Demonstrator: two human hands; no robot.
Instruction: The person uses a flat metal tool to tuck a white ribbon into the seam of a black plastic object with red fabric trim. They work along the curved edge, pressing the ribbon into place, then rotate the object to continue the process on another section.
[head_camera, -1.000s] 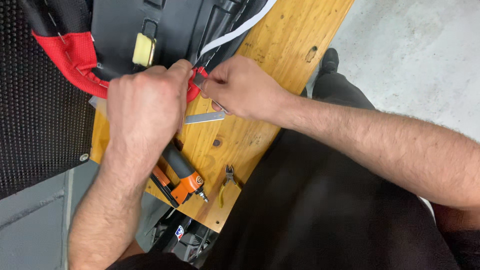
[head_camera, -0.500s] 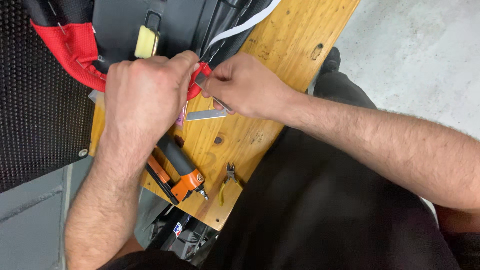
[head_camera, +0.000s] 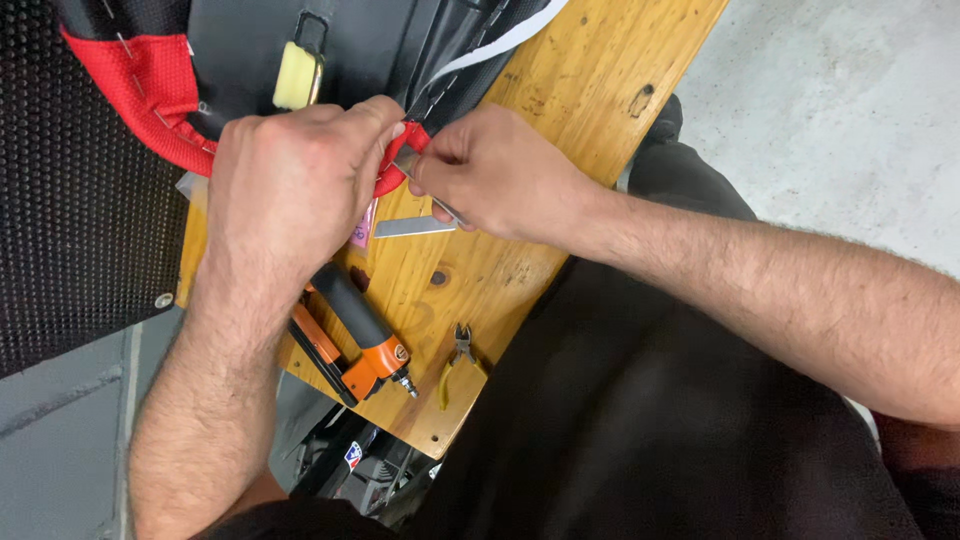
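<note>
Your left hand (head_camera: 290, 185) pinches the red fabric (head_camera: 150, 95); your right hand (head_camera: 495, 170) holds a thin metal tool (head_camera: 440, 205). If the tool slips, it may tear the fabric or nick your left fingertips.

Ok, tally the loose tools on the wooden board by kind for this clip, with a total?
Orange and black staple gun: 1
Yellow-handled pliers: 1
Flat metal blade lying by the right hand: 1
Thin metal tool in the right hand: 1
Total: 4

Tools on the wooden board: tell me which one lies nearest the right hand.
The flat metal blade, lying just under the right hand; the orange stapler and yellow-handled pliers lie farther down.
</note>
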